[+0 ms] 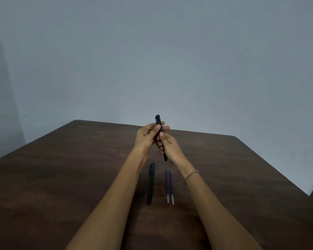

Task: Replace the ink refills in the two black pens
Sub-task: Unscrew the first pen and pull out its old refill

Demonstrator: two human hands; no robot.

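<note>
Both hands are up over the far half of the dark wood table (61, 177), working on one black pen (160, 131) between them. The left hand (146, 138) is wrapped around the upper part of the barrel, thumb pressed on the side, and the clip end sticks out above the fingers. The right hand (168, 147) is closed around the lower part, with the tip end poking out below it, pointing back toward the camera. So both hands are clamped on that same pen, nearly touching each other, and the pen sits close to upright with a slight tilt. It's held clear of the table — not resting on anything. The second black pen (150, 184) lies flat on the table between the two forearms, running lengthwise away from the viewer. Just to its right are two purple refills (169, 185), side by side and nearly touching, parallel to that pen, with their pale ends nearer the camera. There's a thin bracelet (191, 175) on the right wrist. Can't tell whether the held pen has come apart at all — the fingers hide the joint.
</note>
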